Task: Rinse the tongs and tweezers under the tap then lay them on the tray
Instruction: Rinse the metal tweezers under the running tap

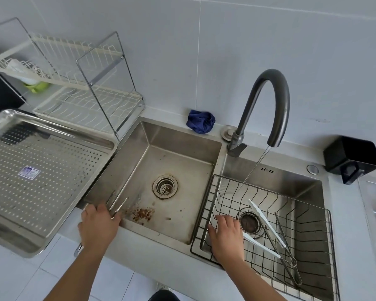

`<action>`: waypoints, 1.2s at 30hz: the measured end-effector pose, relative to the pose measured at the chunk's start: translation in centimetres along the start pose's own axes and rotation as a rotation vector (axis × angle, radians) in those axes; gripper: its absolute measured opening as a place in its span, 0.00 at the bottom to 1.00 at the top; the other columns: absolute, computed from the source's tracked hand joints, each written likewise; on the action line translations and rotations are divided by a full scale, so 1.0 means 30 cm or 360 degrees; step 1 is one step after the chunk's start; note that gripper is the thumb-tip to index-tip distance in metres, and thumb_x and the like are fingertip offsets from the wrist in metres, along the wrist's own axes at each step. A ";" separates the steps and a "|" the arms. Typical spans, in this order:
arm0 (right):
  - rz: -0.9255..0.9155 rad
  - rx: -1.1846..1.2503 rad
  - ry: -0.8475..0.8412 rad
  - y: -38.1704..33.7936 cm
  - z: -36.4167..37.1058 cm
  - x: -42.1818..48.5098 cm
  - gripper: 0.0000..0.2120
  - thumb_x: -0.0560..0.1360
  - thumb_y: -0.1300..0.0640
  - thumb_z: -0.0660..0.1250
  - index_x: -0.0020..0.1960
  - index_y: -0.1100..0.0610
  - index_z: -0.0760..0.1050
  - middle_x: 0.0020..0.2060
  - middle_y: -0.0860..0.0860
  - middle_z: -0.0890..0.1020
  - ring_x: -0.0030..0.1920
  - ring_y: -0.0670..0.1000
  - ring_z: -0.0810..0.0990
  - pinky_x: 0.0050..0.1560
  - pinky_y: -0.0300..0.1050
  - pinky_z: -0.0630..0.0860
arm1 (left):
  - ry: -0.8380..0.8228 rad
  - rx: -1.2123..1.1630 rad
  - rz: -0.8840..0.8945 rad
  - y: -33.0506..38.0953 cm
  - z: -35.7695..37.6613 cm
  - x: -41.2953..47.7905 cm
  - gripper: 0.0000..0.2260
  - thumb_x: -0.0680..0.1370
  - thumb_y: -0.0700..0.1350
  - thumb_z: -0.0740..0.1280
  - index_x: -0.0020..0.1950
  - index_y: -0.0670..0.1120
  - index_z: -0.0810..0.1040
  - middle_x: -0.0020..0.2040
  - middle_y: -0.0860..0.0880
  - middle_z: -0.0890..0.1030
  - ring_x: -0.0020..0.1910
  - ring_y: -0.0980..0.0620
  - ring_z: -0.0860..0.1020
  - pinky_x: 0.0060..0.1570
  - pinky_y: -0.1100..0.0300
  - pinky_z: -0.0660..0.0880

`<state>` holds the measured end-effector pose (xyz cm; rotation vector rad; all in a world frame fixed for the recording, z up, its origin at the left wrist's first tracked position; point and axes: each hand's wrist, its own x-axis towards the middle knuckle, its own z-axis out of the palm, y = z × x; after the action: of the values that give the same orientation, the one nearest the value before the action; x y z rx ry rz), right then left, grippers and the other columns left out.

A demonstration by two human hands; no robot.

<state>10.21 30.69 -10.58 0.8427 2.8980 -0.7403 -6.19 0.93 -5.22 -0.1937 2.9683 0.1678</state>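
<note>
a: steel tongs (117, 206), where?
b: in the left hand (98, 224). fingers wrapped round them, tips hanging over the near-left corner of the left basin (178, 161), handle end poking out below the wrist.
a: handling?
b: stiff and light, probably slippery if wet. squeezing both arms mid-length looks right.
a: the rest?
b: white tongs (266, 223) and long steel tweezers (283, 233) lie in the wire basket (269, 192) in the right basin. right hand (226, 235) is over one white tip, fingers spread and fairly straight, gripping nothing.
a: where to take those?
b: white ones across both arms. tweezers are thin, so pinch the arms together near the joined end.
a: water?
b: thin stream (255, 168) from the tap (271, 94) falls into the basket. tray (59, 187) sits on the counter, just left of the basin.
</note>
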 end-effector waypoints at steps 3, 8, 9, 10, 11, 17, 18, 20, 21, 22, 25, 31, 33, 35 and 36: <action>-0.0001 0.0005 -0.0010 0.004 0.003 0.005 0.19 0.81 0.46 0.64 0.68 0.55 0.76 0.62 0.52 0.79 0.64 0.57 0.73 0.66 0.52 0.70 | 0.0004 -0.0022 0.0017 0.004 0.005 0.001 0.20 0.74 0.50 0.74 0.57 0.37 0.77 0.54 0.34 0.74 0.55 0.35 0.72 0.50 0.40 0.73; 0.0002 0.0035 0.0023 0.002 0.004 0.004 0.18 0.80 0.48 0.68 0.66 0.56 0.78 0.60 0.52 0.81 0.63 0.58 0.75 0.64 0.53 0.72 | 0.0035 -0.0199 0.0004 0.004 0.007 -0.011 0.22 0.74 0.51 0.74 0.60 0.39 0.79 0.52 0.36 0.74 0.55 0.35 0.72 0.49 0.41 0.76; 0.0006 0.0039 0.0016 0.003 0.006 0.005 0.18 0.80 0.48 0.68 0.66 0.56 0.78 0.60 0.52 0.80 0.63 0.58 0.74 0.64 0.53 0.72 | 0.0062 -0.0275 0.0011 0.007 0.005 -0.017 0.22 0.73 0.50 0.75 0.61 0.39 0.79 0.51 0.36 0.74 0.55 0.35 0.72 0.48 0.41 0.76; 0.0012 0.0038 0.0005 0.003 0.007 0.005 0.19 0.80 0.48 0.68 0.66 0.55 0.78 0.60 0.52 0.80 0.63 0.58 0.74 0.65 0.53 0.71 | 0.0088 -0.0346 0.0024 0.013 -0.001 -0.022 0.23 0.73 0.49 0.75 0.63 0.39 0.79 0.50 0.37 0.74 0.55 0.35 0.71 0.47 0.42 0.76; 0.0018 0.0043 0.0001 0.005 0.010 0.006 0.19 0.80 0.48 0.68 0.67 0.55 0.78 0.61 0.52 0.80 0.63 0.58 0.74 0.65 0.53 0.71 | 0.0110 -0.0406 0.0051 0.026 -0.009 -0.028 0.24 0.73 0.48 0.76 0.66 0.38 0.79 0.50 0.36 0.74 0.55 0.35 0.72 0.47 0.43 0.75; 0.0065 0.0203 0.0035 -0.001 -0.036 0.027 0.15 0.79 0.50 0.70 0.63 0.55 0.80 0.59 0.50 0.80 0.62 0.56 0.73 0.64 0.50 0.70 | 0.0011 -0.0783 0.0230 0.248 -0.080 -0.106 0.28 0.73 0.49 0.76 0.70 0.44 0.76 0.58 0.42 0.74 0.59 0.41 0.74 0.58 0.47 0.73; 0.0074 0.0292 0.0047 -0.009 -0.064 0.036 0.13 0.80 0.51 0.69 0.62 0.53 0.81 0.58 0.48 0.81 0.62 0.54 0.74 0.63 0.49 0.70 | -0.0027 -0.0883 0.0243 0.298 -0.086 -0.127 0.27 0.73 0.50 0.76 0.71 0.45 0.76 0.59 0.44 0.74 0.59 0.44 0.74 0.60 0.49 0.72; 0.0177 0.0650 0.0010 -0.039 -0.149 0.061 0.08 0.81 0.50 0.67 0.56 0.50 0.83 0.50 0.44 0.83 0.54 0.49 0.77 0.55 0.44 0.74 | -0.0126 -0.1064 0.0263 0.395 -0.090 -0.173 0.26 0.73 0.50 0.76 0.70 0.47 0.76 0.58 0.50 0.72 0.57 0.50 0.73 0.58 0.54 0.70; 0.0272 0.0942 -0.0068 -0.057 -0.198 0.079 0.08 0.81 0.49 0.67 0.50 0.50 0.84 0.43 0.44 0.84 0.48 0.48 0.80 0.49 0.43 0.76 | -0.0190 -0.1145 0.0278 0.441 -0.089 -0.196 0.26 0.73 0.50 0.76 0.70 0.48 0.76 0.58 0.51 0.72 0.56 0.52 0.73 0.58 0.55 0.70; 0.0370 0.1272 -0.0139 -0.076 -0.248 0.097 0.11 0.81 0.50 0.67 0.46 0.53 0.84 0.39 0.46 0.85 0.42 0.48 0.80 0.45 0.43 0.77 | -0.0259 -0.1216 0.0300 0.484 -0.088 -0.218 0.26 0.73 0.51 0.75 0.70 0.50 0.76 0.59 0.52 0.73 0.57 0.53 0.73 0.58 0.55 0.70; 0.0427 0.2000 -0.0259 -0.121 -0.372 0.124 0.12 0.82 0.53 0.66 0.51 0.57 0.86 0.40 0.55 0.86 0.38 0.52 0.81 0.43 0.48 0.82 | -0.0366 -0.1358 0.0413 0.582 -0.084 -0.281 0.25 0.73 0.53 0.76 0.69 0.55 0.76 0.61 0.55 0.74 0.58 0.58 0.74 0.57 0.63 0.71; 0.0177 0.1807 -0.0136 -0.163 -0.458 0.116 0.08 0.80 0.58 0.70 0.45 0.54 0.86 0.35 0.50 0.85 0.36 0.50 0.84 0.43 0.51 0.85 | -0.0075 -0.1237 0.0663 0.675 -0.081 -0.365 0.29 0.67 0.49 0.82 0.63 0.49 0.74 0.54 0.50 0.74 0.41 0.62 0.77 0.35 0.72 0.67; 0.0187 0.1703 -0.0026 -0.156 -0.459 0.121 0.06 0.78 0.58 0.72 0.44 0.55 0.85 0.32 0.50 0.84 0.33 0.50 0.83 0.39 0.48 0.84 | -0.0002 -0.1195 0.0784 0.698 -0.086 -0.386 0.29 0.66 0.45 0.82 0.63 0.46 0.74 0.54 0.49 0.73 0.40 0.61 0.75 0.36 0.70 0.67; 0.0261 0.1669 0.0072 -0.135 -0.461 0.133 0.07 0.78 0.57 0.73 0.41 0.56 0.85 0.30 0.52 0.84 0.31 0.49 0.82 0.35 0.43 0.82 | 0.0041 -0.1185 0.0918 0.709 -0.090 -0.394 0.27 0.66 0.45 0.81 0.61 0.48 0.74 0.52 0.51 0.72 0.39 0.60 0.75 0.36 0.70 0.71; 0.0291 0.1683 0.0109 -0.122 -0.463 0.142 0.07 0.78 0.57 0.73 0.41 0.56 0.85 0.30 0.52 0.84 0.31 0.50 0.83 0.35 0.43 0.82 | 0.0019 -0.1210 0.0957 0.711 -0.092 -0.394 0.26 0.67 0.47 0.80 0.61 0.52 0.74 0.50 0.53 0.72 0.41 0.60 0.76 0.36 0.71 0.72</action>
<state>6.05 36.41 2.64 1.1353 2.2600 -2.2809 2.01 23.02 1.62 0.6175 2.7112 1.3461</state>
